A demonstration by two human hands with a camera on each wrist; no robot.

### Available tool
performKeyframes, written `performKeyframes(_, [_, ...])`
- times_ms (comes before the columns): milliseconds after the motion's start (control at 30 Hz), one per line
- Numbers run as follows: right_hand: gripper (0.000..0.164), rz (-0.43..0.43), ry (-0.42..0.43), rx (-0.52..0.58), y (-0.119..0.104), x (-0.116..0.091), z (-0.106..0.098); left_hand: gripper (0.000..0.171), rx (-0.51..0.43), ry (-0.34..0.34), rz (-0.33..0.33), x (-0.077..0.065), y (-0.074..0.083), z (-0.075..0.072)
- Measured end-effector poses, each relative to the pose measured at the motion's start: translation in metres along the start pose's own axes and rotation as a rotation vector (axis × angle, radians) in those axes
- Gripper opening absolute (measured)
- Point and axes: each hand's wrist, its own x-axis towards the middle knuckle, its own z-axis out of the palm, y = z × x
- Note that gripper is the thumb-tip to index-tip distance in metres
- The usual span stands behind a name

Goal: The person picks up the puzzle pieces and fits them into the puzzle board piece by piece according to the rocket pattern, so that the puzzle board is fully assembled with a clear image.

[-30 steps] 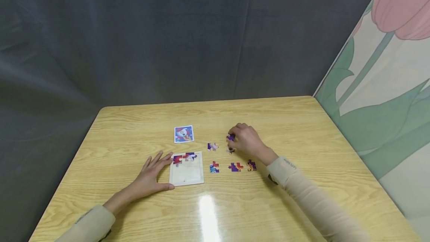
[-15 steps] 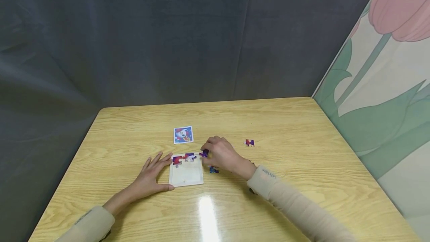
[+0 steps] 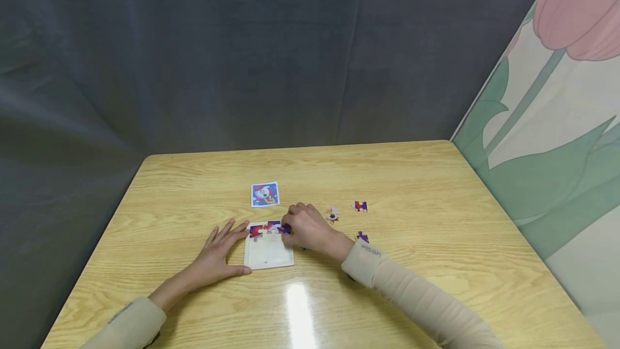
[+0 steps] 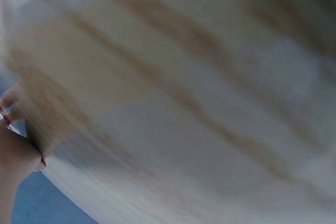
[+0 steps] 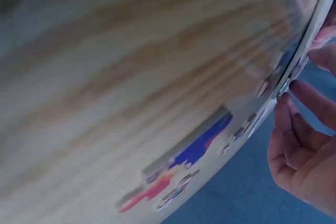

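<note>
My left hand [image 3: 215, 257] rests along the left side of a pale square puzzle tray [image 3: 266, 256], its fingers spread at the upper corner and the thumb at the lower one. A red puzzle piece [image 3: 255, 231] and a purple-and-white one [image 3: 274, 225] lie side by side at the top of the tray. With bent fingers, my right hand [image 3: 310, 230] pinches a dark purple puzzle piece [image 3: 286, 229] at the tray's upper right corner, beside the purple-and-white one. That hand [image 5: 304, 145] also shows at the tray edge in the right wrist view, partly cut off.
Behind the tray lies a small picture card [image 3: 265, 194] with a rocket. To the right are loose pieces: a white one [image 3: 332, 215], a red-and-purple one [image 3: 360, 206] and a purple one [image 3: 362, 236]. Others are hidden by the right hand and forearm. A dark curtain [image 3: 252, 58] hangs behind the table.
My right hand has carried the dark purple puzzle piece left from among the loose pieces to the tray's upper right corner. My left hand has stayed at the tray.
</note>
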Motion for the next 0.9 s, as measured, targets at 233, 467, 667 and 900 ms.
performKeyframes(233, [0.024, 0.005, -0.025, -0.016, 0.0013, 0.0008, 0.0008, 0.086, 0.006, 0.001, 0.005, 0.0002, 0.0004, -0.0015])
performKeyframes(467, [0.023, -0.006, -0.044, -0.040, 0.0021, 0.0021, 0.0014, 0.085, -0.001, 0.004, 0.009, 0.0007, 0.0003, -0.0013])
performKeyframes(667, [0.024, 0.000, -0.052, -0.041, 0.0022, 0.0016, 0.0021, 0.085, 0.000, 0.002, 0.004, 0.0007, 0.0012, -0.0014])
performKeyframes(900, [0.025, -0.001, -0.051, -0.039, 0.0027, 0.0008, 0.0030, 0.085, -0.005, 0.001, 0.005, -0.0003, 0.0037, -0.0020])
